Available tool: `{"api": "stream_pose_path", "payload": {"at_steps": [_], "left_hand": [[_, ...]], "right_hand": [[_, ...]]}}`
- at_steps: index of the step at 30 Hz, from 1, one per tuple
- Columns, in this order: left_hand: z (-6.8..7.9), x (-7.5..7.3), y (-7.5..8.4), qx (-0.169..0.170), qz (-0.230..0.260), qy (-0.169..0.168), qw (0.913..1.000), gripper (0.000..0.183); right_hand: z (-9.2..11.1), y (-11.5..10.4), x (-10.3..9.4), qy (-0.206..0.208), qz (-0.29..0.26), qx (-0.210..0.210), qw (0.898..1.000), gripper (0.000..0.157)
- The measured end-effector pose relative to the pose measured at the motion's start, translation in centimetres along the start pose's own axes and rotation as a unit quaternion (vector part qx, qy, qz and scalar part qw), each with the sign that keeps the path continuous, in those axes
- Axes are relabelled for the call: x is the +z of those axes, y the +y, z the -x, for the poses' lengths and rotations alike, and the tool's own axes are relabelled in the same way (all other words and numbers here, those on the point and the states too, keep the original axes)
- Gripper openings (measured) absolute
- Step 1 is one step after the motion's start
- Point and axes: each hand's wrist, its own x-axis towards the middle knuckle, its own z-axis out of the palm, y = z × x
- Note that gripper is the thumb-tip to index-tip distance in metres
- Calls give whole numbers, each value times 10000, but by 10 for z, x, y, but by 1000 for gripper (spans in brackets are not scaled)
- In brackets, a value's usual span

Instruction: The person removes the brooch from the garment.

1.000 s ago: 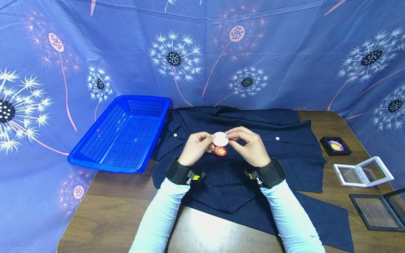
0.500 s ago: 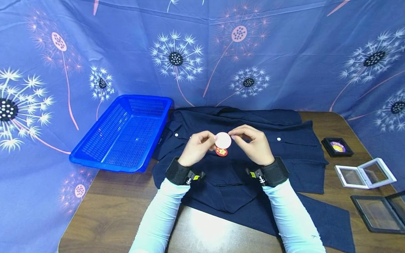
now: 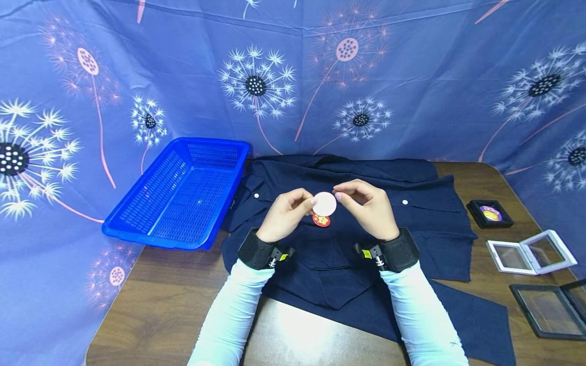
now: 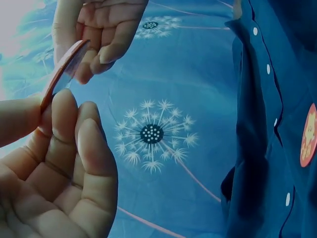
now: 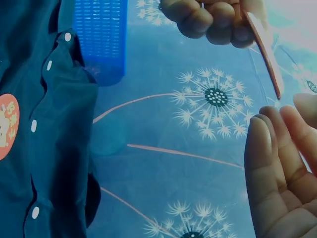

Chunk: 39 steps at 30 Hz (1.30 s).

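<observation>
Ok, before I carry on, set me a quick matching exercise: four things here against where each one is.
1. white disc
2. red badge
3. blue basket
4. white frame

A. opened out, right of the dark garment
B. on the dark garment
C. pinched by the left hand
D. left of the dark garment

Pairs: 1-C, 2-B, 3-D, 4-A

We see a plain navy garment (image 3: 325,249) with white buttons (image 3: 405,202). On the garment there is a round badge (image 3: 321,220), red with a yellow star-like figure; over the garment, a disc (image 3: 324,204) shows us whitish face and thin red edge. Left of the garment, the basket (image 3: 192,198) is bright blue. Behind the garment, the blue cloth (image 3: 426,91) has white and pink dandelions.
</observation>
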Motion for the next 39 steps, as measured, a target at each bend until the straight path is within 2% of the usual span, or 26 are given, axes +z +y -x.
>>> {"api": "stream_pose_path", "payload": {"at_steps": [9,13,24,39], "left_hand": [[0,0,1,70,-270,90,9996,17],[0,1,0,121,-282,122,9995,16],[0,4,-2,150,-612,166,9979,13],[1,3,0,112,-944,185,9953,14]], "right_hand": [[2,-2,3,-388,279,713,9963,19],[2,-2,5,-469,267,871,9947,17],[3,-4,8,-489,465,1029,9924,13],[4,-4,11,-448,690,977,9918,14]]}}
